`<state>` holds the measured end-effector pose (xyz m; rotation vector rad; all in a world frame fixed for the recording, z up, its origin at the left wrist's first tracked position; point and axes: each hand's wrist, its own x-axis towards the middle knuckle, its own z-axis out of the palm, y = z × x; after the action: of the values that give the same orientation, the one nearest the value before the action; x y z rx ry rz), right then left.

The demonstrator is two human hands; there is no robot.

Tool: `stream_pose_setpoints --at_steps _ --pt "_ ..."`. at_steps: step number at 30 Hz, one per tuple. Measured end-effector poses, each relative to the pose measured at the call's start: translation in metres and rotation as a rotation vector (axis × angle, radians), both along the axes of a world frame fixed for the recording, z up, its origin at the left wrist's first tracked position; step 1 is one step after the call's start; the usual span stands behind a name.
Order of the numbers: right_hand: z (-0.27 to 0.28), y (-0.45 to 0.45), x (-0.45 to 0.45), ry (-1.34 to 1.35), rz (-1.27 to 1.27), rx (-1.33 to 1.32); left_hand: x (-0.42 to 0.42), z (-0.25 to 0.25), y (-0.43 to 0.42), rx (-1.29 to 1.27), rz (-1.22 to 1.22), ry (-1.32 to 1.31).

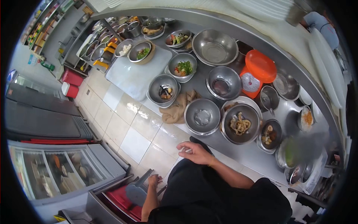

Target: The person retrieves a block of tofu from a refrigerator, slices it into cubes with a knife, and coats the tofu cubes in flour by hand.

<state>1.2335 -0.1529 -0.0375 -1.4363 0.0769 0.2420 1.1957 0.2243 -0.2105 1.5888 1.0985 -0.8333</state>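
Note:
My right hand [194, 152] is raised over the tiled floor, near the steel counter's front edge. Its fingers are loosely bent and apart, with nothing between them. Lower and to the left is my left hand [153, 180], with loosely spread fingers and nothing seen in it. Just left of that hand is a grey-blue flat item [137, 193] with a handle, above a red surface [120, 198]. Nearest my right hand on the counter are an empty steel bowl [202, 116] and a bowl of brown strips [240, 124]. A brown cloth [179, 108] hangs over the edge.
Several food bowls line the counter, including one with chopped greens [182, 68]. An orange scale [250, 81] stands behind them. A white board [140, 74] lies at the left end. A glass-topped cabinet [67, 168] is at lower left. Another person [321, 27] is at upper right.

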Motion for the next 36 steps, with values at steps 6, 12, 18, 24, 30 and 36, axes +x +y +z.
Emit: stream_pose_setpoints --at_steps 6,12,18,24,30,36 --pt "0.004 0.011 0.078 0.065 0.062 0.167 -0.051 -0.126 0.098 0.433 -1.079 -0.085" --pt "0.016 0.030 0.151 0.081 0.016 0.155 0.018 -0.121 0.103 0.385 -1.180 0.068" --pt "0.025 0.065 0.224 0.051 -0.230 0.187 0.218 -0.043 0.094 0.264 -1.601 -0.023" --pt "0.023 0.112 0.300 0.032 -0.552 0.108 0.400 -0.019 0.117 -0.089 -0.244 -0.085" --pt "0.029 0.139 0.340 0.116 -0.891 0.098 0.462 -0.043 0.149 -0.228 -0.370 -0.111" --pt "0.031 0.143 0.333 0.024 -1.076 0.122 0.452 -0.174 0.209 0.233 -2.182 -0.192"
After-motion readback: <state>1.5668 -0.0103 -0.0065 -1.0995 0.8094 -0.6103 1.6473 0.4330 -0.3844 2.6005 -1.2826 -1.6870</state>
